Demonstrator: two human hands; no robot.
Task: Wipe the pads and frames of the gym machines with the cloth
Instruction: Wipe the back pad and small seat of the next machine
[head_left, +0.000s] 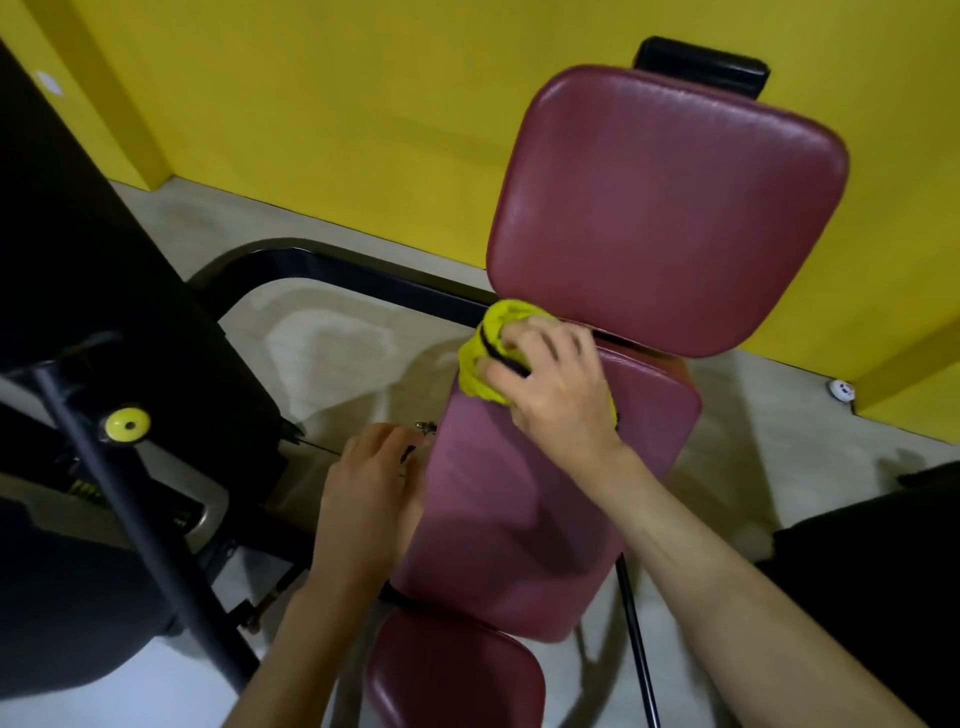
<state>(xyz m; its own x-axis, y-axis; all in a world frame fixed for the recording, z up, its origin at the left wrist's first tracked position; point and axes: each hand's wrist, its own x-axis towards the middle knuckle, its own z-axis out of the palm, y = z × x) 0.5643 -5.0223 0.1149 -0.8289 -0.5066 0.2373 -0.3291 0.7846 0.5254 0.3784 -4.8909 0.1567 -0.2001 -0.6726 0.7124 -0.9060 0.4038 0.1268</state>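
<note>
Step in hand: pad wiping, on the middle pad (509, 519) of the maroon bench.

Your right hand (556, 384) has its fingers curled into the bunched yellow cloth (493, 322) and presses it down on that pad's 11 o'clock corner, right at the seam under the upper pad (665, 208).

Your left hand (363, 493) sits against the middle pad's 9 o'clock edge with its fingers bent. Blur hides whether it grips the edge, holds something dark there, or just braces, so I cannot tell.

My read on progress: early to mid. The upper pad shows sheen, but that doesn't prove it's done. The lower pad (457, 675) at 6 o'clock and the black frame tube (332, 265) at 10 o'clock have no cloth on them.

Next move, as I judge it:
- Drag the cloth from 12 toward 6 along the middle pad in overlapping passes.
- Keep the pressure flat and the wad tight so it doesn't snag in the seam.
- Then do the lower pad, then the frame tube.
- Mind the small metal fitting (427, 427) by your left fingertips.

Containers: none in view, no bucket or spray bottle, so there are no contents to report.
</note>
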